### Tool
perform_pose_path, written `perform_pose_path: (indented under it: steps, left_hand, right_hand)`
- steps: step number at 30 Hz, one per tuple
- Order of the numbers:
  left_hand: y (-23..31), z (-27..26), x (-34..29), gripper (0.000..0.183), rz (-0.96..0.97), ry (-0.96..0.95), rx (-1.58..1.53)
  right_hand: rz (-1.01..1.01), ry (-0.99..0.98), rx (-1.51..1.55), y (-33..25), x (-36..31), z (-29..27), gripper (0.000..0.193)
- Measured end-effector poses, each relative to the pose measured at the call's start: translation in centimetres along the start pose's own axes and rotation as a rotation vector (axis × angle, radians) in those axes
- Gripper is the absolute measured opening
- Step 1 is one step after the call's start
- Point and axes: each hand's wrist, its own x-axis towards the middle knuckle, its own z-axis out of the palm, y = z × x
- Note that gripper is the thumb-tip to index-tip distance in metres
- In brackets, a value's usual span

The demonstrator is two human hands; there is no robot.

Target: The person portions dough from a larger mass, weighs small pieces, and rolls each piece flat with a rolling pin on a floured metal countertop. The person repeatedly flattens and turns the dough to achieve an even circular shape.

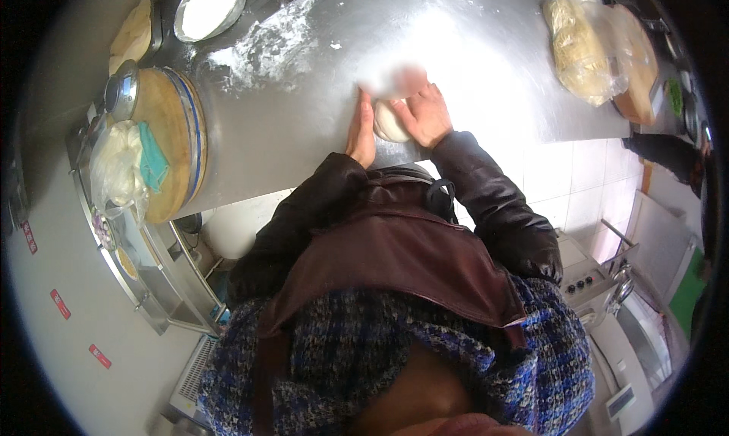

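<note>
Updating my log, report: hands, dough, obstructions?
Left hand alongside dough ball; right hand over its right side. Ball on metal worktop. No obstruction seen; loose flour farther left.

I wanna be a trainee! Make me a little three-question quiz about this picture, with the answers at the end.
1. What soft, pale thing sits between the left hand and the right hand?
2. True or false: the bowl over on the person's left holds white powder.
3. What shape is the wooden board on the person's left?
A. square
B. round
C. triangular

Key:
1. A rounded lump of dough.
2. True.
3. B.
</note>
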Motion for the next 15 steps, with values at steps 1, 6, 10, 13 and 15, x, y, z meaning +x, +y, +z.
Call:
perform_pose_path:
  steps: [1, 6, 10, 13, 15]
  left_hand:
    - [0.6, -0.5, 0.7, 0.071, 0.077, -0.022, 0.136]
    - [1.8, -0.1, 4.1, 0.063, 0.401, -0.218, 0.768]
    - [0.6, 0.5, 5.2, 0.065, 0.549, -0.317, 0.983]
    - [-0.4, 0.1, 5.7, 0.072, 0.456, -0.283, 0.988]
    - [-0.7, -0.2, 6.0, 0.073, 0.437, -0.313, 1.015]
  right_hand:
    - [-0.116, 0.116, -0.120, -0.7, 0.8, -0.3, 0.044]
    - [-0.197, -0.048, 0.215, -3.7, 5.2, 1.8, 0.048]
    - [-0.163, -0.124, 0.185, -3.5, 7.3, 5.2, 0.046]
    - [-0.149, -0.168, 0.157, -3.3, 8.7, 6.7, 0.045]
    - [-0.139, -0.196, 0.149, -3.3, 9.3, 6.7, 0.044]
